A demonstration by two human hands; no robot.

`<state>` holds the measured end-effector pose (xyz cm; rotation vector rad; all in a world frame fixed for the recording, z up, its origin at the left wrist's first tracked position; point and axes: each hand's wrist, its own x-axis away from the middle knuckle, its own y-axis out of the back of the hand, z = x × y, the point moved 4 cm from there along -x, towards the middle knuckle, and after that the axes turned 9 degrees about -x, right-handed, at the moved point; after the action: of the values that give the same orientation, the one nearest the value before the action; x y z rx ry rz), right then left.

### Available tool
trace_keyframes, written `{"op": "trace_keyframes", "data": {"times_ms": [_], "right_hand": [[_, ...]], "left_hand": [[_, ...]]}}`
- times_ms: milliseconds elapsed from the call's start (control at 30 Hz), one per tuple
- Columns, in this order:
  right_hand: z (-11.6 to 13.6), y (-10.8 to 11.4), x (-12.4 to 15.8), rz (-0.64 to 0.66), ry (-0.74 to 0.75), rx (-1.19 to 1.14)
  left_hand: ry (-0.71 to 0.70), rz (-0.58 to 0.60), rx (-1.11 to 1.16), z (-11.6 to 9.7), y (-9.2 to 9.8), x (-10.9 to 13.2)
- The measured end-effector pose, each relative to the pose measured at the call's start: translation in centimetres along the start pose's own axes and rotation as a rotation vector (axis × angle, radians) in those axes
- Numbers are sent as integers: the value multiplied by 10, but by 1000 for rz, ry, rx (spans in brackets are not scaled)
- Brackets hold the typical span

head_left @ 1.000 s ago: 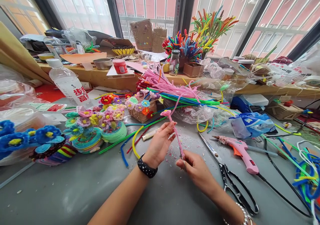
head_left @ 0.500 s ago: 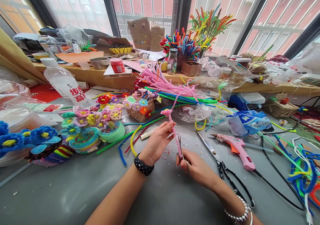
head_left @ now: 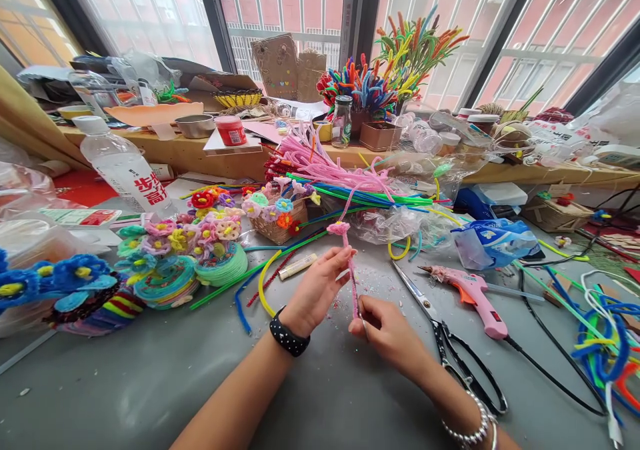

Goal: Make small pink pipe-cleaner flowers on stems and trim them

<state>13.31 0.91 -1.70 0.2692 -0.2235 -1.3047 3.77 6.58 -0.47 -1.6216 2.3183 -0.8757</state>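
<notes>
Between the thumb and fingers of my left hand point(head_left: 320, 283) is a pink pipe-cleaner flower point(head_left: 339, 228), its bloom above the fingertips and its fuzzy stem point(head_left: 355, 302) hanging below them. My right hand point(head_left: 387, 327) is closed round a small pair of scissors point(head_left: 356, 282), mostly hidden by the fingers. Their thin blades point up along the stem, and the stem's lower end reaches my right fingertips. Whether the blades touch the stem I cannot tell.
Large black-handled scissors point(head_left: 445, 343) and a pink glue gun point(head_left: 475, 297) with its cord lie to the right. Pipe-cleaner flower pots point(head_left: 167, 280) and a plastic bottle point(head_left: 123, 167) stand left. A pink pipe-cleaner bundle point(head_left: 333, 163) lies behind.
The scissors' blades, seen apart beside the stem before, now look closer together and lie along it. The flower has tipped slightly more upright. My left hand keeps its pinch.
</notes>
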Motion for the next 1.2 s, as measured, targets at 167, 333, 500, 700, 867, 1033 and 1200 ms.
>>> {"op": "trace_keyframes", "data": {"times_ms": [167,333,500,700,867,1033,1200], "right_hand": [[-4,0,-1,-73,-20,22],[-7,-1,-2,-84,-50,-1],[-9,-1,-2,-52,-66,-43],[-5,1,0,84,18,4],[-4,4,1,134,54,49],[-3,0,1,148,52,33],[-2,0,0,102,39,27]], "left_hand": [[-35,-52,19,0,3,-1],[-56,-83,14,-1,6,-2],[-64,-79,33,-3,8,-2],[-100,-73,26,-9,11,-2],[-19,-28,-29,-5,5,0],[33,3,-63,2,0,2],[30,10,-82,3,0,2]]}}
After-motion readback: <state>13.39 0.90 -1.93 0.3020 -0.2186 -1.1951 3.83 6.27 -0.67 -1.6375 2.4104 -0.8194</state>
